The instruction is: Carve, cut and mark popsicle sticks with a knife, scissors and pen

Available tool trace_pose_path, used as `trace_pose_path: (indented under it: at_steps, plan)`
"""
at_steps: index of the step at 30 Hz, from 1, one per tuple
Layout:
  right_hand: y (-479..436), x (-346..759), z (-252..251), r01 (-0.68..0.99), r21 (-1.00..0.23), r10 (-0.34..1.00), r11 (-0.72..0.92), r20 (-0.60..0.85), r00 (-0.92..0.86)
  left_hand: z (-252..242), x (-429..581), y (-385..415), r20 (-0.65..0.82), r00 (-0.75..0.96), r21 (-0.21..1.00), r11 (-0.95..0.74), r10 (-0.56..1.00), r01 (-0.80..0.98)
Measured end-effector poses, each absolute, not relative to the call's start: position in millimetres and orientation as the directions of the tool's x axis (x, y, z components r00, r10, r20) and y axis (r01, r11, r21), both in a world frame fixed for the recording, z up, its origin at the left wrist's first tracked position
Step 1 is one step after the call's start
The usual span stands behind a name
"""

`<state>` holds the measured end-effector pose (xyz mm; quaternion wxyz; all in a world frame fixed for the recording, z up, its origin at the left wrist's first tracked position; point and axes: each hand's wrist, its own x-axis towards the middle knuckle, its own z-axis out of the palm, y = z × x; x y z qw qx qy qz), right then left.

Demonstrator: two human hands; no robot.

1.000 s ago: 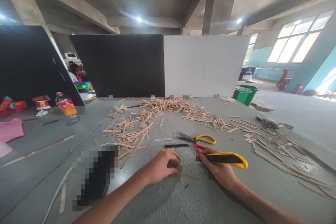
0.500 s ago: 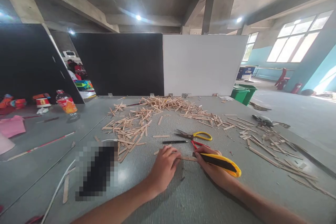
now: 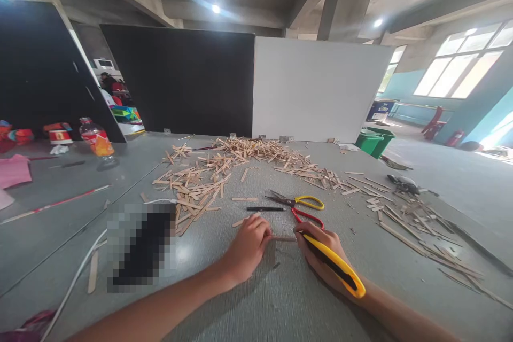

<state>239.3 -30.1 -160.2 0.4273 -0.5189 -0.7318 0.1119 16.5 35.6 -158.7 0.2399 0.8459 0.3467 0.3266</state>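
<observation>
Low over the grey table, my left hand (image 3: pixel 249 246) pinches the left end of a wooden craft stick (image 3: pixel 282 239). My right hand (image 3: pixel 325 250) is closed around a yellow and black utility knife (image 3: pixel 335 266), its handle pointing back toward my wrist. The right fingertips meet the stick's other end; the blade is hidden behind them. Just beyond my hands lie scissors (image 3: pixel 296 201) with one yellow and one red handle, a black pen (image 3: pixel 265 209) and a loose craft stick (image 3: pixel 245 199).
A heap of craft sticks (image 3: pixel 256 149) curves across the back of the table (image 3: pixel 224 310). Thin wood strips (image 3: pixel 404 232) and offcuts lie at right. To the left are a blurred-out dark object (image 3: pixel 144 246), a white cable (image 3: pixel 76 267) and a bottle (image 3: pixel 96 140). Panels (image 3: pixel 180 85) stand behind.
My right hand has rolled, and the knife handle now slopes more steeply down toward me. The stick between my hands appears turned edge-on. The view has tilted slightly.
</observation>
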Motion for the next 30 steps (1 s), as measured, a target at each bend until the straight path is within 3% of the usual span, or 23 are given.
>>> trace_pose_path:
  at_steps: [10, 17, 30]
  plan:
    - [-26.9, 241.1, -166.5, 0.698, -0.571, 0.824, 0.432, 0.564, -0.049, -161.7, 16.1, 36.6, 0.445, 0.218, 0.818, -0.493, 0.869, 0.295]
    - [-27.7, 241.0, -168.0, 0.711, -0.541, 0.831, 0.448, 0.546, -0.108, -159.4, 16.5, 32.9, 0.427, 0.213, 0.86, -0.467, 0.879, 0.203]
    - [-29.3, 238.7, -165.0, 0.728, -0.502, 0.834, 0.466, 0.524, -0.172, -161.5, 15.2, 32.9, 0.413, 0.235, 0.868, -0.459, 0.88, 0.189]
